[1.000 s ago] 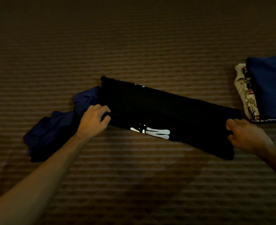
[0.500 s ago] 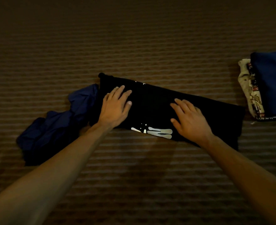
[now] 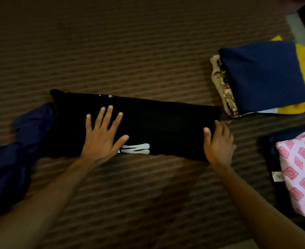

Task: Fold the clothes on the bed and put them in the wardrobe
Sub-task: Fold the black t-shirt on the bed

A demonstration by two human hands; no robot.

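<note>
A black garment (image 3: pixel 166 123) with a white print lies folded into a long strip across the brown striped bed cover (image 3: pixel 148 47). My left hand (image 3: pixel 101 139) presses flat on its left half, fingers spread, just left of the print. My right hand (image 3: pixel 219 142) is at the strip's right end, with the thumb on top of the cloth and the fingers curled over the end edge. A crumpled navy garment (image 3: pixel 13 159) lies against the strip's left end, partly under it.
A folded stack with a navy piece (image 3: pixel 265 76) on top, over patterned cream and yellow cloth, sits at the right. Nearer on the right, a pink patterned folded piece (image 3: pixel 302 169) rests on a dark garment. The bed's edge shows at top right.
My right hand slid from the middle of the black strip out to its right end and took hold there. My left hand stayed flat on the left half. The view shifted right.
</note>
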